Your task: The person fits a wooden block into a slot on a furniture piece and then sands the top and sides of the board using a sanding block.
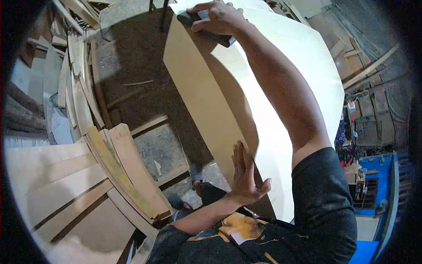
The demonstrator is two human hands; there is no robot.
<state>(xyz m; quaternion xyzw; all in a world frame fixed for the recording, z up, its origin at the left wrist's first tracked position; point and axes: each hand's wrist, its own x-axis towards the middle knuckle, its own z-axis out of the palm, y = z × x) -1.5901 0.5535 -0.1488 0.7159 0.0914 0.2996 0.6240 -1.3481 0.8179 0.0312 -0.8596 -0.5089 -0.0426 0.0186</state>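
A large pale wooden panel with angled corners stretches away in front of my body. At its far left corner my right hand is wrapped over a dark block-like object, whose exact kind I cannot make out. The block lies against the panel's surface. My left hand lies on the near part of the panel by its left side, fingers stretched forward and thumb apart, holding nothing. The right arm casts a dark shadow across the panel.
Curved wooden pieces and flat boards stand at the lower left. More wood strips lean at the upper left. A blue frame and assorted items are at the right. A thin stick lies on the floor.
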